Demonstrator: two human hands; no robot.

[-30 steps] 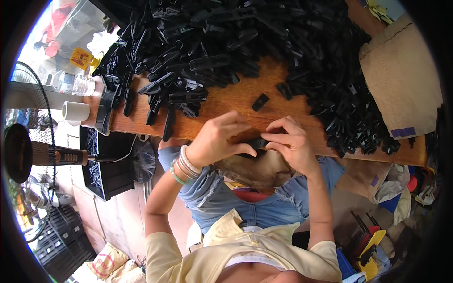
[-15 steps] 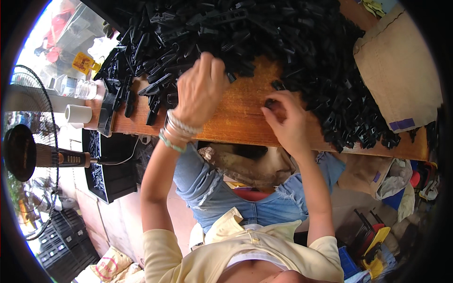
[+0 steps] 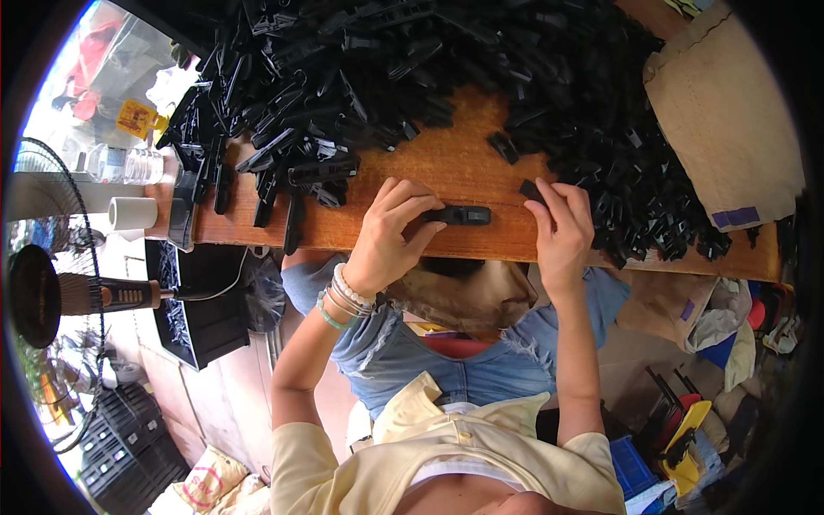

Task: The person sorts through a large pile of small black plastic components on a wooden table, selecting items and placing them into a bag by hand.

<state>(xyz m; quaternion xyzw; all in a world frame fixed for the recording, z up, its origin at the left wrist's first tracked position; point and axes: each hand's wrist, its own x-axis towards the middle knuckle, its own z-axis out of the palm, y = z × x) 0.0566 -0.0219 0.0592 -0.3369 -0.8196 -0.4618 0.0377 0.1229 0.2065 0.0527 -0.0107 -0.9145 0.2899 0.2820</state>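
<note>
Near the front edge of the wooden table [image 3: 429, 172], my left hand [image 3: 390, 232] pinches one end of a long black plastic part [image 3: 468, 215], which points to the right. A smaller black plastic piece [image 3: 532, 191] sits between the thumb and fingers of my right hand [image 3: 565, 227]. The two pieces are apart, with bare wood between them. A large heap of similar black plastic parts [image 3: 343, 51] covers the far side of the table. Beyond my right hand lies one loose black part [image 3: 504, 148].
A brown sack [image 3: 721, 120] rests on the right side of the heap. To the left stand a white paper roll [image 3: 132, 213], a clear plastic bottle [image 3: 142, 166] and a fan [image 3: 34, 292]. Below the table's left end is a black bin [image 3: 210, 318] with dark parts.
My left hand has come back from the heap toward the table's front edge, and the long black part now shows in it. My right hand has shifted slightly right with the small piece.
</note>
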